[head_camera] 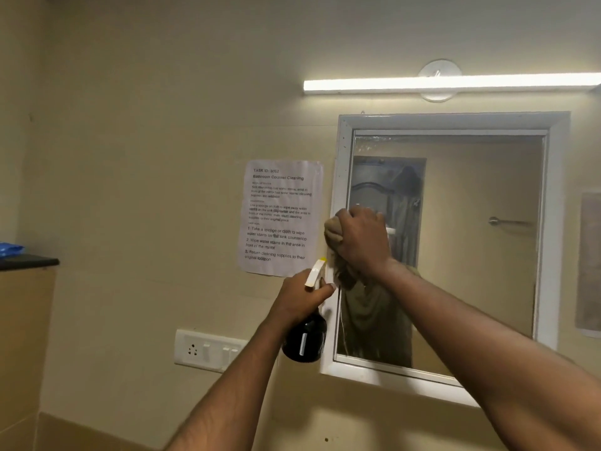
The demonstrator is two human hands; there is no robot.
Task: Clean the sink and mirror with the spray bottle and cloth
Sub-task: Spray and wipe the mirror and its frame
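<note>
A white-framed mirror [471, 222] hangs on the beige wall at the right. My right hand [362, 237] is fisted around a bunched tan cloth [333, 234] and presses it against the mirror's left edge, about halfway up. Just below and to the left, my left hand [300, 299] grips the neck of a dark spray bottle [305, 341] with a white trigger head [315, 271], held upright beside the mirror frame. The sink is out of view.
A printed task sheet [281, 218] is taped to the wall left of the mirror. A white switch and socket panel [208, 349] sits below it. A tube light [448, 83] glows above the mirror. A dark countertop edge [29, 263] shows at far left.
</note>
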